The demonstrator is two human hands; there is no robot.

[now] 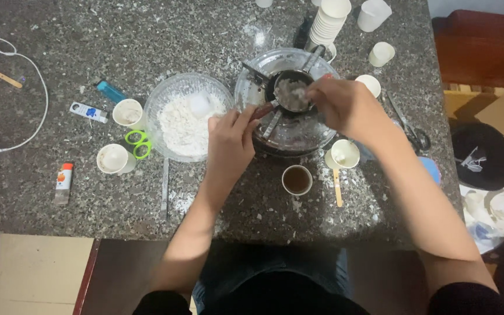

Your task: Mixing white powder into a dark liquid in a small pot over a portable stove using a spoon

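Granite counter (42, 192): cups (112, 158), scissors (138, 144), flour bowl (164, 96)

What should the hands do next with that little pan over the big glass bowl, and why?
Probably keep stirring. The left hand steadies the handle of the small dark pan resting over the big glass bowl, while the right hand works in its greyish, lumpy-looking contents.

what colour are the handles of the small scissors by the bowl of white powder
Bright green handles on the scissors, left of the bowl of white powder; head view.
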